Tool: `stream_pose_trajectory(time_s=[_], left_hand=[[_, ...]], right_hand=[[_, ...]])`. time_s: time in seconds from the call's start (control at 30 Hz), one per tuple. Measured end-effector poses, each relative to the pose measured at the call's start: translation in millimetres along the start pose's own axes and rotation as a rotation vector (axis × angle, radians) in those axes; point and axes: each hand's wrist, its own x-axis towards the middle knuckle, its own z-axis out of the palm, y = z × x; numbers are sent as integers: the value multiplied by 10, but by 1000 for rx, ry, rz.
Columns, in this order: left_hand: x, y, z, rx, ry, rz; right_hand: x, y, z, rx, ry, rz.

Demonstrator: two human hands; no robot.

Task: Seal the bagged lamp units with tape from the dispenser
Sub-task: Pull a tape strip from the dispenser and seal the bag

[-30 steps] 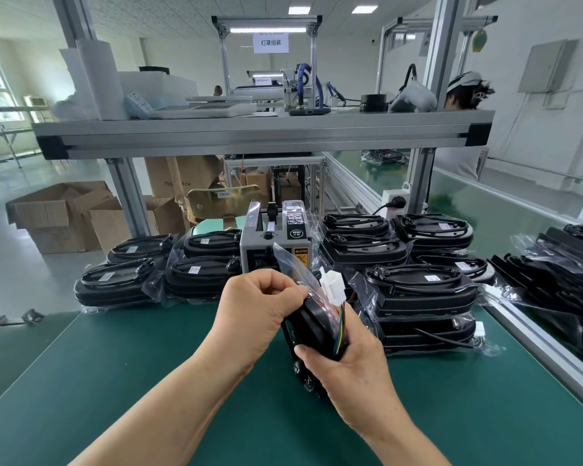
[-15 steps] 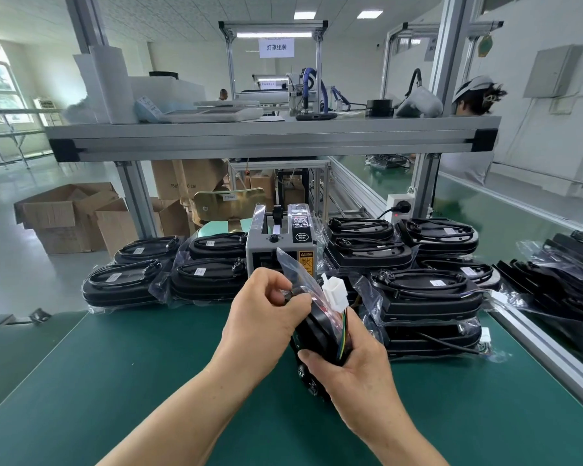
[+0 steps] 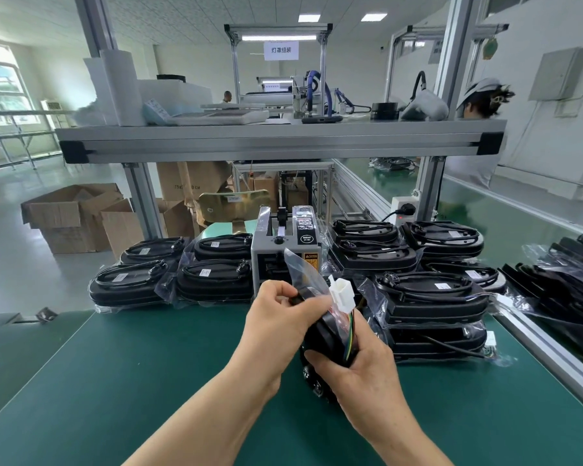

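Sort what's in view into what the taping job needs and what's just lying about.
Job:
- bagged lamp unit, gripped by left hand and right hand
- tape dispenser behind it
- stacked bagged units on both sides of the dispenser

Lying about:
- cardboard boxes on the floor
- white roll on the upper shelf
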Motion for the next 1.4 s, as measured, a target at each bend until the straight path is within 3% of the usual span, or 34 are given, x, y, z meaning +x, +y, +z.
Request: stream_pose_trajectory(time_s=[0.1,0.23,0.33,0.5,0.6,0.67,0.73,0.93,1.13,1.3,1.4], left_hand=[[-17,-20,-33,-4,-15,30],[43,-7,-96,125,-10,214],[61,-35,-171,246,-18,340],[-94,-244,-286,330,-35,477],[-197,-451,-309,417,-58,631],[-272,-587,-249,478,-97,768],[-325,-698,-145,505,-114,844],[-405,-981,-53,512,-80,872],[-393,-1069,-118,565,-76,855],[-406,-1040,-153,537,-88,814],[-348,-933,-242,517,-185,836]], right_hand=[[2,15,38,-14,28,-29],[55,43,114,122,-3,-20],[68,56,88,181,-189,-18],[-23,86,-242,-188,-464,-61],[-93,-3,-497,2,-636,72],[-175,-100,-485,90,-505,172],[-246,-184,-325,33,-307,203],[-384,-162,29,114,184,251],[-432,-250,99,290,382,363],[-411,-236,104,275,247,401],[-346,-187,77,207,253,416]])
